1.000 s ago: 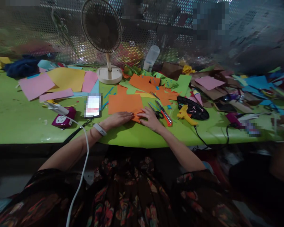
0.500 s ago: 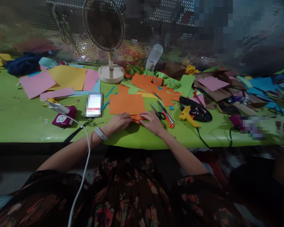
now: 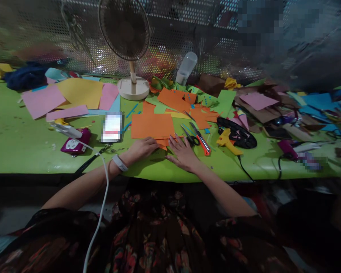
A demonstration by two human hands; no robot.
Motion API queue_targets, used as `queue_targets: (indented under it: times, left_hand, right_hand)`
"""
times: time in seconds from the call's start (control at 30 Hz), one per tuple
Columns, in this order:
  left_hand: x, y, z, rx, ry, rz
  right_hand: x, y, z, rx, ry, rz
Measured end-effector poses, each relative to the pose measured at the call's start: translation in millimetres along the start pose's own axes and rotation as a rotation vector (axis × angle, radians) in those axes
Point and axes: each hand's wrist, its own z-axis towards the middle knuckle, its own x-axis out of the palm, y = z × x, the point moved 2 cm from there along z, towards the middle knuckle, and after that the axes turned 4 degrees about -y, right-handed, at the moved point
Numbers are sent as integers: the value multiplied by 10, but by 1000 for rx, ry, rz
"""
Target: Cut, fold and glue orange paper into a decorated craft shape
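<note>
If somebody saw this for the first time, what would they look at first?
Probably the bright orange sheet in the middle of the green table, with the left hand and right hand at the smaller orange paper along its near edge. Next might come the round fan, standing behind the sheet, a bit to the left. The yellow glue gun, right of the scissors, stands out too.

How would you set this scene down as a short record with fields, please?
Left hand: fingers curled at the left end of small orange paper pieces
Right hand: fingers spread over their right side
Beyond the hands: larger orange sheet
Near the right hand: scissors, red cutter; further right, yellow glue gun
Farther back: fan on the green table
</note>
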Motion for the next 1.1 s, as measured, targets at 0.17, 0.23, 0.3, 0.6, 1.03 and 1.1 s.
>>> queue_targets:
  times: [0.17,0.23,0.3,0.6,1.03,1.1]
  left_hand:
    - [-4,29,-6,13,18,8]
    - [-13,11,5,-8,-3,-14]
    - [-19,-21,25,-55,-22,-35]
    - [77,7,160,-396,-104,-271]
    - [40,-33,313,-601,-81,-141]
    - [34,-52,297,-611,-118,-128]
  right_hand:
    - [-15,2,25,-27,21,10]
    - [-8,-1,36,-33,18,21]
    - [4,-3,46,-32,17,32]
    - [0,1,50,-9,38,81]
    - [30,-17,59,-18,10,80]
    - [28,-15,60,-18,12,79]
